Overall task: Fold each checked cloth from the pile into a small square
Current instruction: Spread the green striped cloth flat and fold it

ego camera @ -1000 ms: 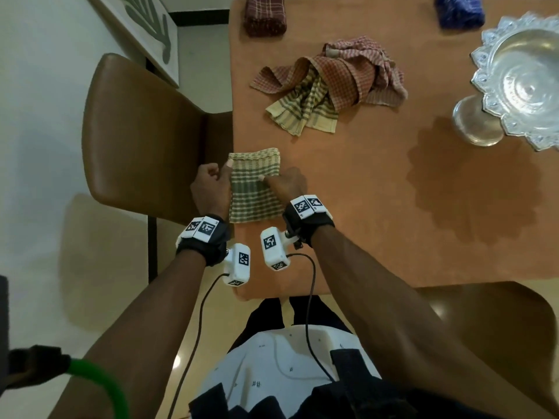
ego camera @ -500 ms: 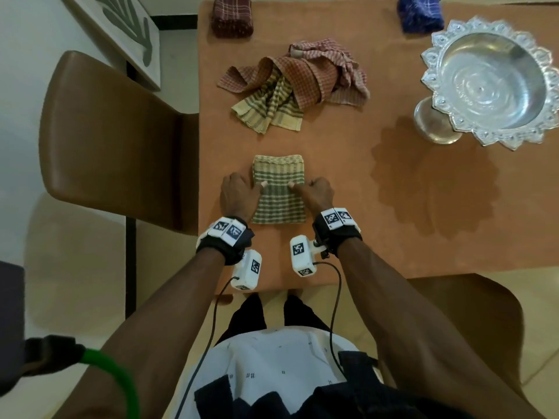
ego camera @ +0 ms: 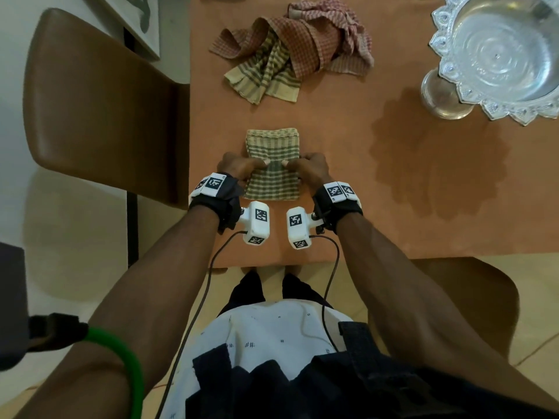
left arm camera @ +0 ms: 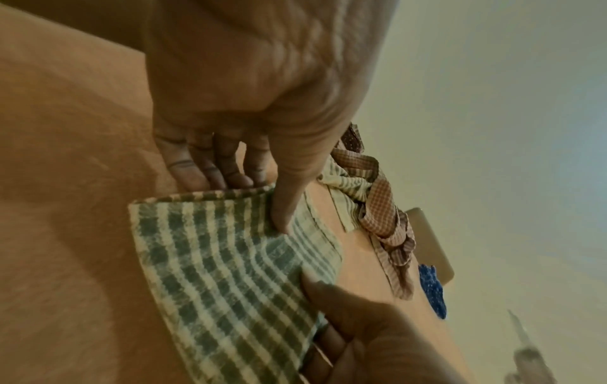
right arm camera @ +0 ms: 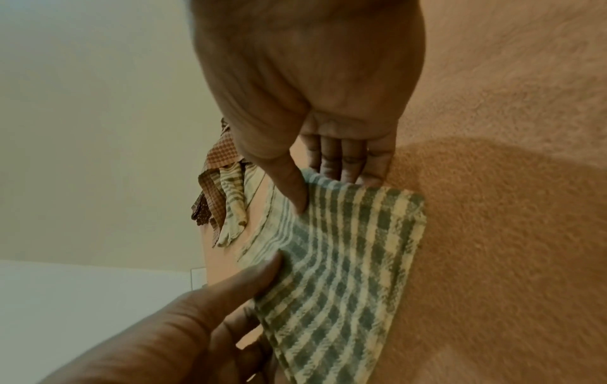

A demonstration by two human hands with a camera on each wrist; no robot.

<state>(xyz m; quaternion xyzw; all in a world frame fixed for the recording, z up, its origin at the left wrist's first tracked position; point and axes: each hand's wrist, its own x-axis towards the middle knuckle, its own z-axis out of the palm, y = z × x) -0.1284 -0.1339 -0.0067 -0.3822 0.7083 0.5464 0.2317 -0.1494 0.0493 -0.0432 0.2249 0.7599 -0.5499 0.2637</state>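
Observation:
A folded green checked cloth (ego camera: 272,179) lies flat on the orange table (ego camera: 348,207), in from its left edge. My left hand (ego camera: 242,169) pinches its left side and my right hand (ego camera: 310,169) its right side. Both thumbs lie on top near the cloth's middle, almost touching. In the left wrist view, the left hand (left arm camera: 262,192) has its thumb on the cloth (left arm camera: 230,272) and its fingers tucked under the edge. In the right wrist view, the right hand (right arm camera: 322,189) holds the cloth (right arm camera: 345,259) the same way. The pile (ego camera: 290,55) of unfolded red and yellow-green checked cloths lies farther back.
A silver scalloped pedestal bowl (ego camera: 499,52) stands at the table's back right. A brown chair (ego camera: 99,116) is pushed against the table's left side, and another chair (ego camera: 469,297) sits by my right arm. A blue cloth (left arm camera: 433,291) lies at the table's far end.
The green cloth has slid right, away from the table's left edge. Both thumbs have moved inward along it and now nearly meet at its middle.

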